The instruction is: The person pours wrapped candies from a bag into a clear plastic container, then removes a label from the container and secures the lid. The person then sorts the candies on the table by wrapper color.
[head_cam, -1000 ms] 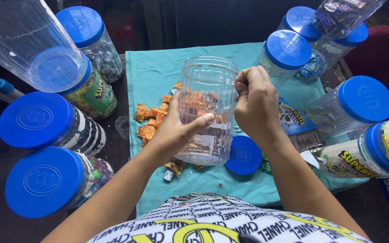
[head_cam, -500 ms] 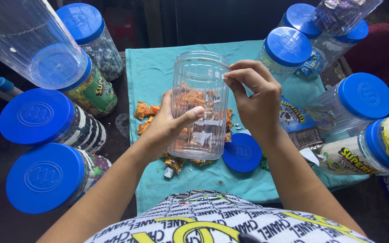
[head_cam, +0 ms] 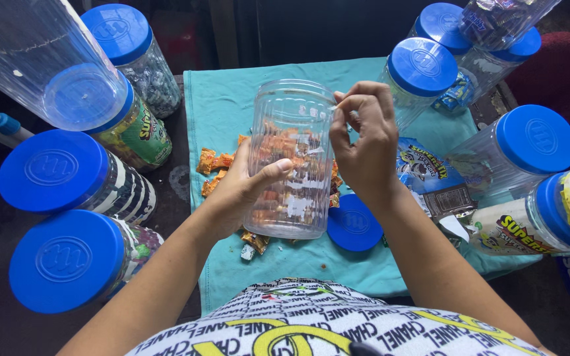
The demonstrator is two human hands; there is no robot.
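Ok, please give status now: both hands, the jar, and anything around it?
Left hand grips clear jar, tilted. Right hand pinches at jar rim. Orange candies loose on teal cloth; blue lid beside jar.

You have a clear ribbed plastic jar (head_cam: 293, 158), lidless and empty, tilted with its open mouth toward twelve o'clock over the teal cloth. Its blue lid (head_cam: 354, 225) lies flat at the jar's four o'clock, with orange-wrapped candies (head_cam: 214, 169) scattered at its nine o'clock.

Left hand (head_cam: 242, 191) in a curled, thumb-forward grip, forearm angled inward; right hand (head_cam: 364, 142) raised, fingertips pinched together.
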